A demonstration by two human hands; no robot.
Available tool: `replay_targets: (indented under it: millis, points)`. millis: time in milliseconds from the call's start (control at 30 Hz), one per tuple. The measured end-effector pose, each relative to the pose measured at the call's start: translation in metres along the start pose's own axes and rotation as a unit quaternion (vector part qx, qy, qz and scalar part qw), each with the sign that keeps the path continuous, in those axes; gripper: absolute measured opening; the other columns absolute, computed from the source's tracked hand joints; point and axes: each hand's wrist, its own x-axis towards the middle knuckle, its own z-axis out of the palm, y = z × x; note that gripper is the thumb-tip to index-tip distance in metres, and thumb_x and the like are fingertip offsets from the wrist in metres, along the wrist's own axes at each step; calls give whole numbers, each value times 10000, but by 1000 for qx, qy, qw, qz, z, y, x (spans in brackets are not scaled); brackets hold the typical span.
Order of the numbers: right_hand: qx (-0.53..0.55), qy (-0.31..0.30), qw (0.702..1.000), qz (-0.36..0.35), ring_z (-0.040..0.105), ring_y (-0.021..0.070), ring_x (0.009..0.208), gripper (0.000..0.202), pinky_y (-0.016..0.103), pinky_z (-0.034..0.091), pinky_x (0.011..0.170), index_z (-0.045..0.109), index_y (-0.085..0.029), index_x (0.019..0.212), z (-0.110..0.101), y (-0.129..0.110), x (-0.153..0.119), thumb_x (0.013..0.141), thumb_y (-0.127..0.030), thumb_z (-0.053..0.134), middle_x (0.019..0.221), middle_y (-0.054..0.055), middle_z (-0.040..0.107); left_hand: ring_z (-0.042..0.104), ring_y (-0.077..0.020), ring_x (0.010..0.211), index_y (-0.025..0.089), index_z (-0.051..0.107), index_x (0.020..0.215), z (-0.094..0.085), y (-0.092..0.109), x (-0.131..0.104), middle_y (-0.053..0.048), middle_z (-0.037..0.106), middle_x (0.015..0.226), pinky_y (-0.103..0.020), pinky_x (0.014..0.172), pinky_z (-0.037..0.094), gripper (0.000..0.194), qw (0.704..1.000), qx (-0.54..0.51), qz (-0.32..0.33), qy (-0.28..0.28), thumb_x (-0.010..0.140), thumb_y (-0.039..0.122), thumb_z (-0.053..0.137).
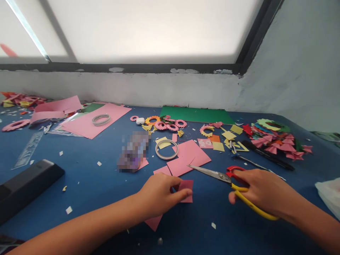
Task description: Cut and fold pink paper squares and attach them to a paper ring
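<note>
My right hand [261, 191] grips a pair of scissors [212, 173] with one red and one yellow handle loop. The blades look closed, their tip pointing left over a pink paper sheet [195, 156]. To the left, my left hand [162, 194] pinches a small pink paper piece [187, 187] between thumb and fingers. Another pink scrap [154, 222] pokes out below that wrist. A roll of tape [176, 150] rests partly on the pink sheet, beyond my left hand.
Paper rings [173, 124] and yellow squares [228, 135] lie farther back. A green sheet [196, 114] is by the wall. Folded paper shapes [278, 138] pile at right, near a black marker [273, 156]. At left are a black box-like object [32, 187] and a clear ruler [28, 150].
</note>
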Motion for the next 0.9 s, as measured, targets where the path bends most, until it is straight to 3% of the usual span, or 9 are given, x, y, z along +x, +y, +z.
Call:
replay_targets:
  millis: [100,200,300,367,467,567,767,900]
  points:
    - [18,-30,999,38,617,267,551,390,300,366,457,619,-223,676,-1,10,2,694,-610,575,607,52,654,407,-94,460,163,634,652,-5,1,1,21,519,506,-216,466,259,416,998,54,35,20,925,330,367]
    - [33,-67,994,84,638,286,634,401,311,388,495,640,-233,722,-3,18,4,730,-616,522,696,65,681,535,-128,533,198,691,819,-14,-4,4,-12,634,611,-225,511,328,355,993,98,16,61,917,349,385]
    - [16,-82,989,121,641,300,646,454,320,386,508,634,-219,729,-4,21,5,743,-643,472,705,76,678,617,-212,784,203,664,1008,-32,-20,11,-70,687,883,-279,652,423,316,968,178,-32,176,871,396,455]
    - [23,-76,990,113,641,290,647,450,310,384,510,633,-212,756,-4,21,5,759,-628,460,696,71,673,541,-276,1063,150,564,1172,-47,-36,15,-125,609,1152,-346,840,425,430,943,238,-61,225,853,423,469]
    - [35,-83,990,111,648,275,686,419,291,387,520,648,-222,824,-2,21,8,776,-592,456,737,65,685,432,-342,1196,71,333,1360,-69,-60,20,-193,443,1341,-419,908,410,744,910,300,-196,210,789,517,503]
    - [6,-74,987,143,653,286,716,459,298,400,532,635,-214,794,0,18,12,764,-628,438,762,83,691,471,-346,1161,50,145,1421,-80,-73,23,-205,467,1316,-413,848,455,933,890,284,-311,172,737,569,511]
    - [-29,-15,992,121,653,341,783,563,347,432,588,618,-189,854,3,7,15,747,-695,395,812,129,696,488,-347,1144,76,108,1430,-78,-71,28,-210,484,1294,-404,828,455,953,884,269,-337,181,703,542,512]
    - [-16,-27,991,132,652,338,767,565,357,431,593,616,-193,849,3,4,14,788,-679,334,793,132,693,500,-350,1123,82,49,1434,-74,-70,32,-213,501,1268,-416,815,457,991,884,266,-331,196,686,516,533]
